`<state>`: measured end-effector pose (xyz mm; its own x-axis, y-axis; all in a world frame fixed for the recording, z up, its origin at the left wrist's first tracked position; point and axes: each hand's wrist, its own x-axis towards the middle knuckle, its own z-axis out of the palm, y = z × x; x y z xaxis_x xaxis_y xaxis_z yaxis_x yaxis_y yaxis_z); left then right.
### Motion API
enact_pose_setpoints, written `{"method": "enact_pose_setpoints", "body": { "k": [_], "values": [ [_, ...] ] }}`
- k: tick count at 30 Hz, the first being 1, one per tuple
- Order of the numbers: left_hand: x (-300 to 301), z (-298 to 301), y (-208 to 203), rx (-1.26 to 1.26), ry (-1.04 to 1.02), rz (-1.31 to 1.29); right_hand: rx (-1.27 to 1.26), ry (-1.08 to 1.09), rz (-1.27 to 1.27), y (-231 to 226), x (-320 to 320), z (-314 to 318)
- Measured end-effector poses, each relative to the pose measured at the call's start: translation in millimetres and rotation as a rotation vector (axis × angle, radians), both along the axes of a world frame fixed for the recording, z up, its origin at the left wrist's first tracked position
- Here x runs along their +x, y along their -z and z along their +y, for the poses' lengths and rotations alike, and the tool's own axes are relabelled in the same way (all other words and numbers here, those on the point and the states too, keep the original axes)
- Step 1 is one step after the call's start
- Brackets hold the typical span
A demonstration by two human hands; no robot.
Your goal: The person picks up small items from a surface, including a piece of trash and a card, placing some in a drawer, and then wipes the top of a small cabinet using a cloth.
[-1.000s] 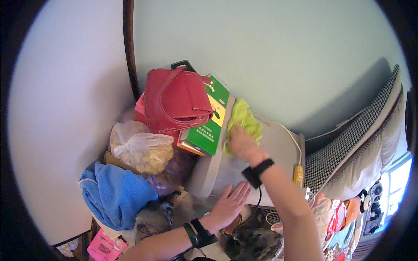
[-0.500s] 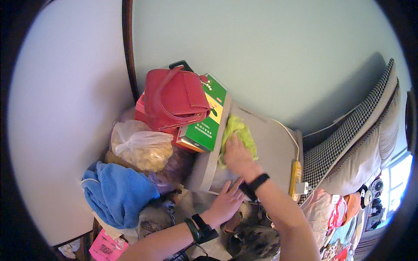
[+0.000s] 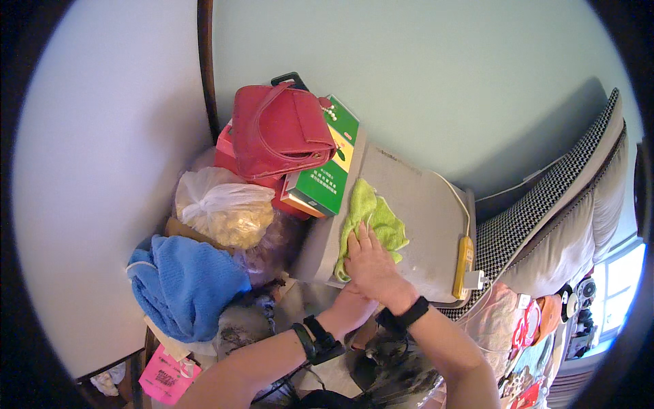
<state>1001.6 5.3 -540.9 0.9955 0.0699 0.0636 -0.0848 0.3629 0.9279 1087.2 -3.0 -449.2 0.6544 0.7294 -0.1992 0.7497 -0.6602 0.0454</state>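
Note:
A lime-green cloth (image 3: 381,228) lies crumpled on the grey-beige top (image 3: 426,225) of a small cabinet or table. My right hand (image 3: 371,266) presses on the cloth's near part, fingers stretched out over it. Close against its wrist is my left hand (image 3: 347,311), at the near edge of the surface; its fingers are hidden behind the right hand. Dark bands circle both wrists.
Left of the cloth, a red handbag (image 3: 283,133) rests on a green box (image 3: 320,177). Nearby are a knotted plastic bag (image 3: 228,208) and a blue towel (image 3: 187,286). A yellow power strip (image 3: 465,262) with its cord lies at the right, beside a padded headboard (image 3: 552,218).
My right hand has drawn nearer to me and flattened on the cloth, which is now more spread out. My left hand's fingers have gone out of sight by the right wrist.

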Motion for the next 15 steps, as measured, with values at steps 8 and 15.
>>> {"method": "enact_pose_setpoints", "body": {
  "k": [8, 15],
  "values": [
    [7, 13, -10, 1.411, 0.004, -0.403, 0.084, 0.115, -0.141, 10, 79, 11],
    [-5, 22, -21, 1.312, 0.044, -0.344, 0.013, 0.108, -0.041, 13, 54, 10]
  ]
}}
